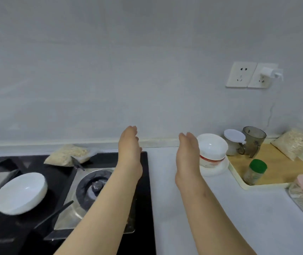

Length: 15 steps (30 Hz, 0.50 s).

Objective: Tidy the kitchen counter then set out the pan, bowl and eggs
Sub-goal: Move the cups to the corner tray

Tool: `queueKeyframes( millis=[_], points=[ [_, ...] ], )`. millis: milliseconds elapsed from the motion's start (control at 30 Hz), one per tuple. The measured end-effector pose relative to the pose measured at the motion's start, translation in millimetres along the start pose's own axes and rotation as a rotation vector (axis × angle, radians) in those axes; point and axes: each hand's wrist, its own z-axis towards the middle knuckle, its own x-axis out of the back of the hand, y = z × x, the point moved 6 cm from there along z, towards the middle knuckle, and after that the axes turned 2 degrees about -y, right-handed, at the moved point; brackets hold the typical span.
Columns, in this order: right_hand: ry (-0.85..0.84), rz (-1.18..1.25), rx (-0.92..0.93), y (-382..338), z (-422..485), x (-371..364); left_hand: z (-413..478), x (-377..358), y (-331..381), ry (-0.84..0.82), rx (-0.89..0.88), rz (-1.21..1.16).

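My left hand [129, 150] and right hand [188, 155]: fingers straight, palms facing, holding nothing. Round white ceramic bowl with red band [212, 147] just right of my right hand; shallow white dish [21, 192] well left of my left hand.

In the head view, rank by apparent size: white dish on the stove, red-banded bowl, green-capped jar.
Largest to smallest:
1. white dish
2. red-banded bowl
3. green-capped jar
The dish looks nearer the camera, so its lead is unsure.
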Motion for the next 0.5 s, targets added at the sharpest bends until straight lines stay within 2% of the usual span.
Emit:
queueKeyframes(
  millis=[300, 433, 500],
  points=[
    [-0.464, -0.079, -0.058, 38, -151, -175, -73, 220, 90, 0.335, -0.214, -0.164],
    [-0.572, -0.134, -0.127, 68, -225, -237, -116, 312, 102, 0.434, -0.201, -0.215],
    [-0.697, -0.14, -0.153, 86, -281, -277, -147, 371, 110, 0.502, -0.214, -0.221]
  ],
)
